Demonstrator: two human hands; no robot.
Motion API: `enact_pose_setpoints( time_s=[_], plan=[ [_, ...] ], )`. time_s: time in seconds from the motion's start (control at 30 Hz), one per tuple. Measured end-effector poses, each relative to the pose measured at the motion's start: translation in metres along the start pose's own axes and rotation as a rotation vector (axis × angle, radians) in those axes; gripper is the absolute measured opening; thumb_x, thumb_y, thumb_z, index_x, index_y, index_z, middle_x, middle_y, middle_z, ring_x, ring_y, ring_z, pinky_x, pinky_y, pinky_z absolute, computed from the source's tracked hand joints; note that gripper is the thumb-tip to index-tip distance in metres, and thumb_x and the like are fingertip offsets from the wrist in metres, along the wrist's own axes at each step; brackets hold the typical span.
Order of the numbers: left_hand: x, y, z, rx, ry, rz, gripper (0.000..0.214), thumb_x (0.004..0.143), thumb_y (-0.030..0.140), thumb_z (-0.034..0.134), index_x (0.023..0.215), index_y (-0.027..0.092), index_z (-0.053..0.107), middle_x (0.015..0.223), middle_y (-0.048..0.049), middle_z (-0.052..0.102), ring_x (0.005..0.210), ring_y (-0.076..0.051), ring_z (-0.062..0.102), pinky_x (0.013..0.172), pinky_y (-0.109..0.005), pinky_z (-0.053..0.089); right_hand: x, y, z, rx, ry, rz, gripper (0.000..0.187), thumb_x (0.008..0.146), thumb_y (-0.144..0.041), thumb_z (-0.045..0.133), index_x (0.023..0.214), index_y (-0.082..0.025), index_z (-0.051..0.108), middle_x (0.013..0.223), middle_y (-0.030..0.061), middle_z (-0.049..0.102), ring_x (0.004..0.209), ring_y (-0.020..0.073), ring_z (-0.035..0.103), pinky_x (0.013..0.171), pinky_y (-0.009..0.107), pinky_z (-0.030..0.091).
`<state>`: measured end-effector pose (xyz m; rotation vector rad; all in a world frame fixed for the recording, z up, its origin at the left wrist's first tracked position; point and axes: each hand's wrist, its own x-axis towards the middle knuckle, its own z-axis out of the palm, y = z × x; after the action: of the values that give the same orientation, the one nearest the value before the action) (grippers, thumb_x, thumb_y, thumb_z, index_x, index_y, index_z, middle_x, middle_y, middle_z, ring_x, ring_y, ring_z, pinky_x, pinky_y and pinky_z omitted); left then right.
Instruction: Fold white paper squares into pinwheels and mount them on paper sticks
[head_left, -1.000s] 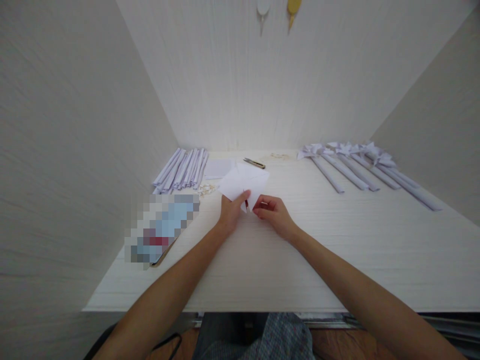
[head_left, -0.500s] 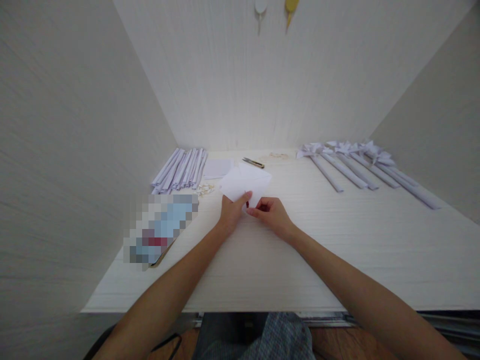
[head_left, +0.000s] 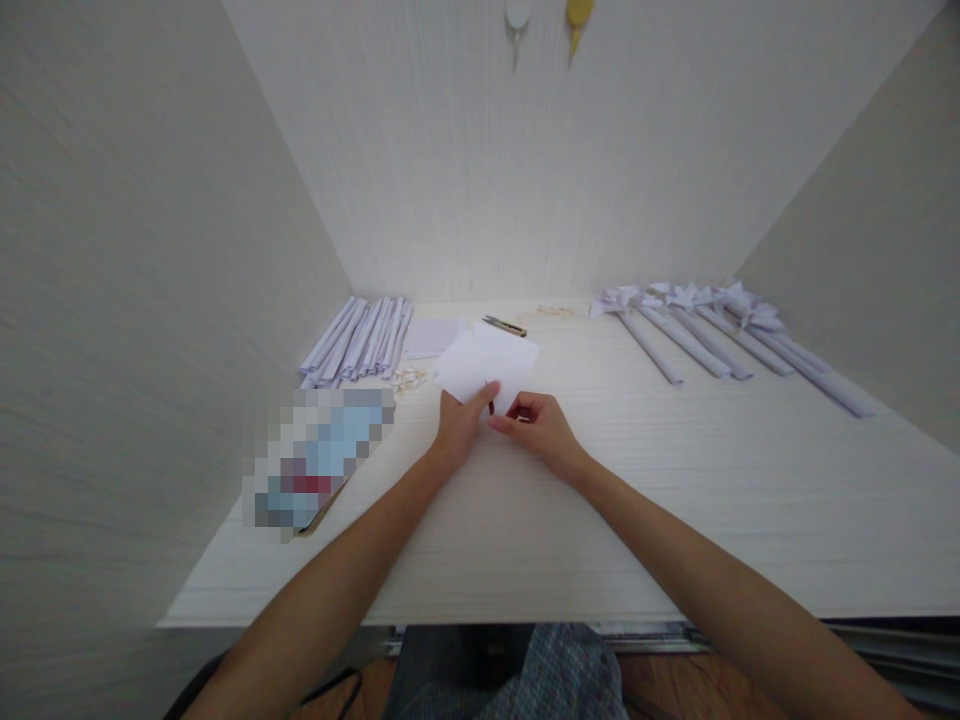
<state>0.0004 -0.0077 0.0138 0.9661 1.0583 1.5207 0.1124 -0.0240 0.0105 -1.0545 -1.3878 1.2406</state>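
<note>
A square white sheet of paper (head_left: 487,355) is held above the table, one corner towards me. My left hand (head_left: 459,422) grips its near left side, thumb on top and the other fingers underneath. A short slit seems to run into the sheet by that thumb. My right hand (head_left: 541,428) has thumb and forefinger pinched at the sheet's near corner, its other fingers curled. The exact hold of those fingertips on the paper is small and partly hidden. Beyond the sheet lies a pair of thread snips (head_left: 505,326).
At the back left are rolled paper sticks (head_left: 360,340), a stack of paper squares (head_left: 433,337) and small pale pieces (head_left: 409,379). A blurred-out flat object (head_left: 330,460) lies nearer. Several paper pinwheels on sticks (head_left: 697,330) lie at right. Walls enclose the table (head_left: 600,560).
Both hands keep nearly the same hold on the sheet. The whole view has shifted very slightly; nothing on the table has visibly moved.
</note>
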Motion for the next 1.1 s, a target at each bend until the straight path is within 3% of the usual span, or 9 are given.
enact_pose_setpoints(
  time_s=[0.37,0.57,0.83,1.0,1.1],
  plan=[
    [0.000,-0.002,0.000,0.000,-0.033,0.008,0.034,0.054,0.024,0.070,0.085,0.015,0.062,0.083,-0.0040,0.066,0.077,-0.016,0.059,0.075,-0.030,0.046,0.000,0.000,-0.001,-0.048,0.046,-0.019,0.030,0.058,-0.039,0.065,0.047,-0.017,0.048,0.047,-0.0040,0.045,0.046,0.0073,0.037,0.047,0.024,0.029],
    [0.000,-0.001,0.000,-0.004,-0.067,0.014,0.038,0.053,0.028,0.071,0.088,0.015,0.061,0.087,-0.0055,0.066,0.081,-0.018,0.060,0.076,-0.031,0.047,0.001,0.001,0.000,-0.128,0.027,-0.021,0.025,0.056,-0.037,0.068,0.062,-0.015,0.057,0.056,-0.0017,0.053,0.051,0.0095,0.044,0.050,0.024,0.035],
    [-0.002,-0.001,0.000,0.087,-0.098,-0.055,0.028,0.051,0.031,0.071,0.070,0.015,0.058,0.065,-0.0010,0.062,0.054,-0.011,0.055,0.045,-0.021,0.040,0.002,0.005,-0.002,-0.176,-0.044,-0.029,0.021,0.063,-0.036,0.058,0.060,-0.015,0.058,0.060,0.0025,0.059,0.055,0.0127,0.049,0.056,0.027,0.039],
    [0.006,0.001,-0.003,-0.057,0.018,-0.072,0.028,0.051,0.035,0.070,0.060,0.014,0.053,0.050,0.0041,0.052,0.041,-0.005,0.043,0.038,-0.017,0.029,0.001,0.005,-0.002,-0.159,-0.020,-0.016,0.018,0.063,-0.032,0.058,0.065,-0.014,0.060,0.062,0.0029,0.060,0.056,0.0123,0.048,0.056,0.027,0.038],
    [0.011,0.005,-0.006,-0.187,0.096,-0.075,0.027,0.050,0.030,0.070,0.058,0.015,0.050,0.050,0.0061,0.049,0.041,-0.003,0.040,0.040,-0.016,0.029,0.001,0.004,-0.002,-0.098,0.017,-0.005,0.016,0.062,-0.030,0.059,0.064,-0.014,0.060,0.058,0.0000,0.056,0.054,0.0105,0.045,0.053,0.025,0.034]
  ],
)
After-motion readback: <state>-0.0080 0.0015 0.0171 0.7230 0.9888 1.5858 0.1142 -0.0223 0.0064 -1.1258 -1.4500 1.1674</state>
